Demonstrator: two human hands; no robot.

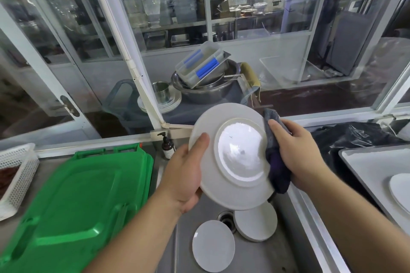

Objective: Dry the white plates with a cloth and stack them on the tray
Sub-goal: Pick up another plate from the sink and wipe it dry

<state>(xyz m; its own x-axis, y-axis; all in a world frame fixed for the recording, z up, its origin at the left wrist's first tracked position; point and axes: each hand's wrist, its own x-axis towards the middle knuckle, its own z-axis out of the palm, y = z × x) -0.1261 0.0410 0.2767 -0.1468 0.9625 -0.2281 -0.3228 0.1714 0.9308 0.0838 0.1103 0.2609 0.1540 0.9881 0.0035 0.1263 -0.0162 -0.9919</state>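
I hold a white plate [230, 157] tilted up over the sink, its underside and foot ring facing me. My left hand [186, 170] grips its left rim, thumb on the near face. My right hand [295, 153] grips a dark grey-purple cloth [276, 157] pressed against the plate's right rim. Two more white plates [213, 246] [257, 221] lie in the steel sink [277, 257] below. At the right edge, a white tray [363, 162] carries one white plate [400, 190].
Green plastic boards [84, 197] are stacked on the counter to the left, beside a white mesh basket [17, 173]. A pump bottle [166, 146] stands behind the sink. A black bag [350, 137] lies by the tray. Steel bowls [206, 86] and plates sit beyond the window.
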